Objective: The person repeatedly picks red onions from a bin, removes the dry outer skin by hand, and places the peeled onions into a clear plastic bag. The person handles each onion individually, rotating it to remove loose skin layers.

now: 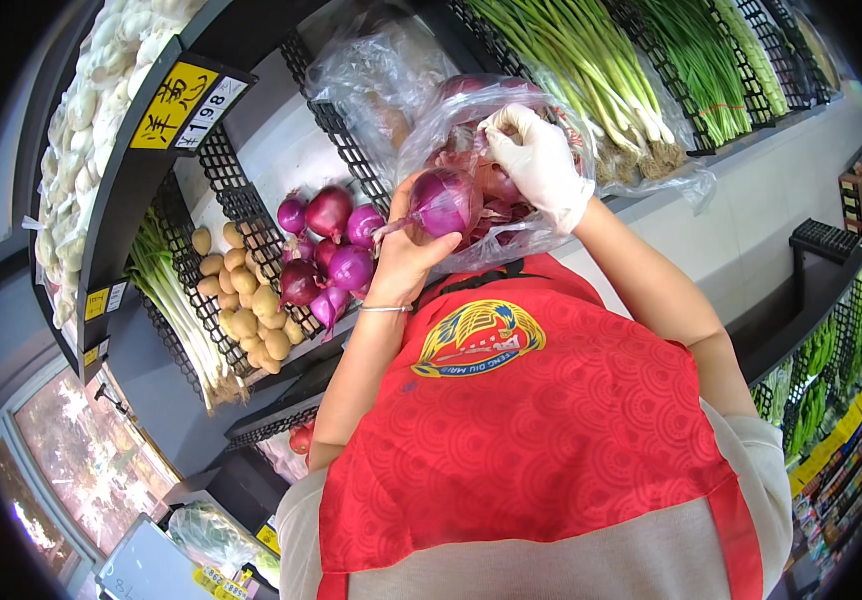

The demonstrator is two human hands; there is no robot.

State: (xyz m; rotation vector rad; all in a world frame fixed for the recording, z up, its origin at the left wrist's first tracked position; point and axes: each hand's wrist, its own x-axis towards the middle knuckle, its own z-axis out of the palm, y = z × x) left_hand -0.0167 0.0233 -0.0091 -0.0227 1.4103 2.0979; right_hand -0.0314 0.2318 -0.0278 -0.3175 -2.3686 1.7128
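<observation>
My bare left hand (410, 259) holds a purple onion (444, 201) with a dry stem that points left. A bangle circles that wrist. Just right of the onion, my right hand (539, 165) wears a white glove and has its fingers curled over the mouth of a clear plastic bag (476, 255). Whether something small is pinched there, I cannot tell. Inside the bag are loose reddish onion skins (494, 180); the gloved hand hides part of them. Several more purple onions (348, 266) lie in a shelf section left of my left hand.
Potatoes (254, 300) and leeks (183, 322) lie further left between black mesh dividers (236, 180). Bagged garlic (78, 150) fills an upper shelf. Green onions (588, 67) lie beyond my right hand, with chives (693, 67) further right. A price sign (187, 105) sticks out at upper left.
</observation>
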